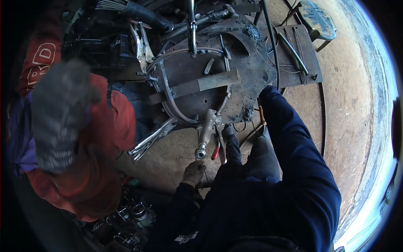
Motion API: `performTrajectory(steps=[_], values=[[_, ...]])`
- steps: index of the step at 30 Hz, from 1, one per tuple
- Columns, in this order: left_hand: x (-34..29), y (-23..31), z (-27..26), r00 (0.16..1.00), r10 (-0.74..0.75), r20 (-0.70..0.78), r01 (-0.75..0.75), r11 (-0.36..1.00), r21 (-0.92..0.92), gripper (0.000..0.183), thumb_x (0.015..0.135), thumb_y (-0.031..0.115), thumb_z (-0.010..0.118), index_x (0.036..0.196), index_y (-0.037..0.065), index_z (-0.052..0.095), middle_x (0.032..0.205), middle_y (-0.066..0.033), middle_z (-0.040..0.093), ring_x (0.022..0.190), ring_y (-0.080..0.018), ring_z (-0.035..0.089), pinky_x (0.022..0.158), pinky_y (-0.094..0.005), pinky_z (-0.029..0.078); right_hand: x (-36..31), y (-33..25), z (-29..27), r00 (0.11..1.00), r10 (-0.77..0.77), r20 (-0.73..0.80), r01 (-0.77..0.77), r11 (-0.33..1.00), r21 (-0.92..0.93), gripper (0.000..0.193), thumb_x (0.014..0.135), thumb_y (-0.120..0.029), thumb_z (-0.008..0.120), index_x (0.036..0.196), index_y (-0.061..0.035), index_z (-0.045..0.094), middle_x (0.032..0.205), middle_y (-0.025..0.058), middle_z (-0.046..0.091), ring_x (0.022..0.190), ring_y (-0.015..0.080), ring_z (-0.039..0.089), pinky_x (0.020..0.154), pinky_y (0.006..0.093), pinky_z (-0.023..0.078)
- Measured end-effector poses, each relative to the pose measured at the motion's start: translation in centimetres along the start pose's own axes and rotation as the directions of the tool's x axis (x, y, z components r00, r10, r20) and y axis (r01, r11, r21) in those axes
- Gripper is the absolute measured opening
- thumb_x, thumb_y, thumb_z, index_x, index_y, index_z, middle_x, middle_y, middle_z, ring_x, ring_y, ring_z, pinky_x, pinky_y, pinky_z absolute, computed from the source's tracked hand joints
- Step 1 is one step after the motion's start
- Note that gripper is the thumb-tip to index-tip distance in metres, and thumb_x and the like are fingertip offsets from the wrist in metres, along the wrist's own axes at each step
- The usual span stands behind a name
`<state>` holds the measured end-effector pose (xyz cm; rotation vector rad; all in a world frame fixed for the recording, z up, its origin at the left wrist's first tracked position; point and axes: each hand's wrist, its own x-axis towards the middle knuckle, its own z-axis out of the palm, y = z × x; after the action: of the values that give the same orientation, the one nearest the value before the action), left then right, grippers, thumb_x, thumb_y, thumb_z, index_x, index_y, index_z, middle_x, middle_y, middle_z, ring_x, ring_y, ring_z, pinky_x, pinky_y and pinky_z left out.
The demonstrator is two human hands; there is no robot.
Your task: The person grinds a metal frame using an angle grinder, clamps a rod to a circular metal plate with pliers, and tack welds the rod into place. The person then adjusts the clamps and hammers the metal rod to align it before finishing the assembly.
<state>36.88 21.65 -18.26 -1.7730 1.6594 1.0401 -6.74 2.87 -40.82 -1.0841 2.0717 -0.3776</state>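
Observation:
My left hand (194,172), in a worn work glove, is closed below the table's near edge, just under the screw end of grey locking pliers (207,131). What its fingers hold, if anything, I cannot make out. Those pliers grip the near rim of a round metal hoop frame (167,90) on a dark steel plate (247,75). Across the hoop lies a flat metal bar (218,81). My right arm (289,126), in a navy sleeve, reaches to the plate's right edge; its hand is hidden. Beside the grey pliers hangs a red-handled tool (215,152).
On the left bends a person in a red jacket (100,126), partly blurred. More locking pliers clamp the hoop at the left (153,136) and far side (192,31). A side table (308,46) holds rods. Beyond it stands a worn stool (317,20). Machinery (138,212) sits lower left.

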Motion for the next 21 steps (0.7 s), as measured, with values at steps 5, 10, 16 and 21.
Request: performTrajectory(steps=[5,10,16,21], values=[[-0.1,0.8,-0.9,1.0,-0.014,0.001,0.014,0.999,-0.043,0.044,0.094,0.035,0.063,0.126,0.005,0.068,0.12,-0.0201,0.071,0.114,-0.0365,0.067,0.099,-0.0451,0.052,0.0,0.4,-0.7,0.999,0.048,-0.026,-0.048,0.999,-0.011,0.076,0.079,-0.044,0.08,0.14,-0.006,0.055,0.13,0.0265,0.064,0.123,0.0399,0.063,0.099,0.0462,0.053],[0.4,-0.7,-0.5,0.998,0.062,-0.03,-0.061,0.998,0.031,0.048,0.093,0.036,0.068,0.128,0.004,0.067,0.114,-0.0183,0.074,0.104,-0.0329,0.072,0.093,-0.0415,0.055,-0.5,0.6,-1.7,0.993,0.101,-0.062,-0.102,0.995,-0.009,0.075,0.081,-0.045,0.078,0.142,-0.0079,0.054,0.133,0.0261,0.063,0.124,0.0402,0.062,0.1,0.0469,0.053],[1.8,-0.6,-1.0,0.988,0.152,-0.041,-0.15,0.987,0.053,0.036,0.098,0.03,0.06,0.125,0.008,0.069,0.123,-0.021,0.07,0.118,-0.0378,0.066,0.102,-0.0462,0.051,-4.3,0.2,-4.2,0.965,0.168,-0.199,-0.172,0.985,-0.002,0.075,0.084,-0.048,0.075,0.144,-0.0101,0.052,0.135,0.0256,0.061,0.125,0.0406,0.061,0.101,0.0476,0.052],[2.4,1.8,-2.1,0.925,0.378,-0.042,-0.36,0.907,0.219,0.034,0.097,0.025,0.061,0.126,0.009,0.069,0.118,-0.0221,0.071,0.11,-0.0402,0.067,0.095,-0.0466,0.054,-14.9,-2.2,-6.1,0.91,0.163,-0.381,-0.104,0.98,0.171,0.083,0.081,-0.047,0.079,0.15,-0.0126,0.048,0.143,0.0252,0.054,0.133,0.0435,0.053,0.108,0.0515,0.046]])
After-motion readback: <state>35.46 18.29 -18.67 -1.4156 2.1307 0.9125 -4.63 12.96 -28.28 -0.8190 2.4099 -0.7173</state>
